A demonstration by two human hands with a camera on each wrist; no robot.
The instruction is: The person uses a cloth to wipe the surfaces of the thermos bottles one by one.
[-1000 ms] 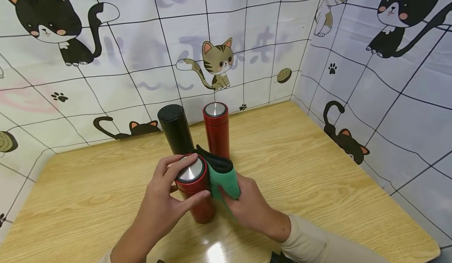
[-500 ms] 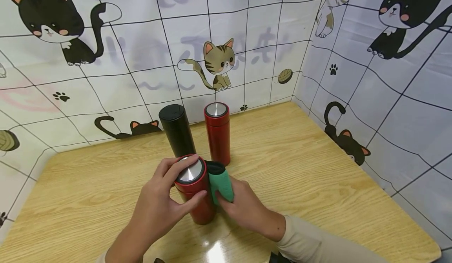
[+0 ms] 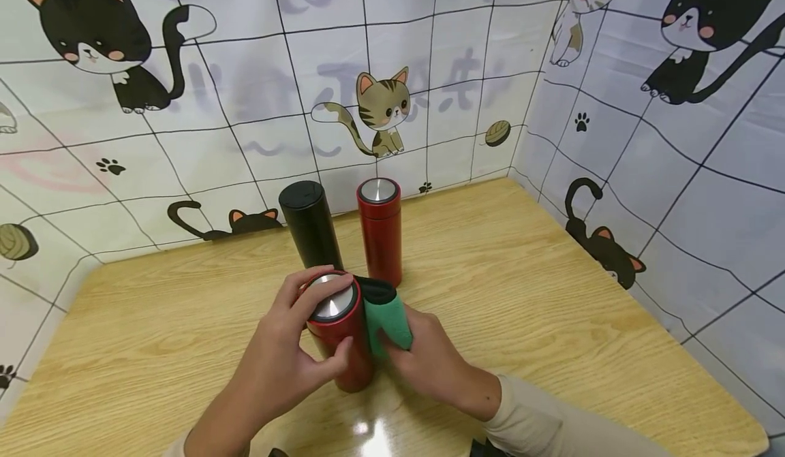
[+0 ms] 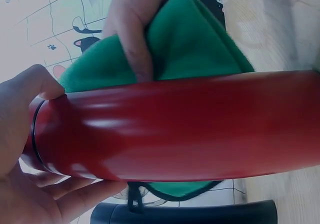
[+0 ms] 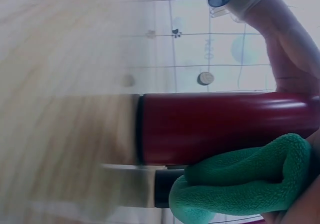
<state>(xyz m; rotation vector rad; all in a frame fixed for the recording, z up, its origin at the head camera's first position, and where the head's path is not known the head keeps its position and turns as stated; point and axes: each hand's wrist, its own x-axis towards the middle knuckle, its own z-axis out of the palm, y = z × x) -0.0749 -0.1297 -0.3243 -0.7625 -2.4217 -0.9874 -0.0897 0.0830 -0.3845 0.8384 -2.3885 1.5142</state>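
Observation:
A red thermos [image 3: 351,361] with a silver-topped lid stands upright on the table, close to me. My left hand [image 3: 279,355] grips it near the top, one finger lying over the lid and the thumb on the near side. Folded in my right hand [image 3: 432,358] is a green cloth [image 3: 386,324] with a black edge, held against the thermos's right side. In the left wrist view the cloth [image 4: 195,49] spreads behind the thermos [image 4: 190,129]. The right wrist view shows the green cloth [image 5: 240,184] bunched along the red body [image 5: 215,126].
Behind the held thermos stand a black thermos [image 3: 311,229] and a second red thermos [image 3: 381,239], both upright. The wooden table [image 3: 552,307] meets cat-printed wall sheets [image 3: 245,103] at the back and right.
The cloth's raised black-edged flap has dropped lower, and the right hand shifted slightly left and back. My left thumb has slid along the thermos and bent. The thermos has barely moved.

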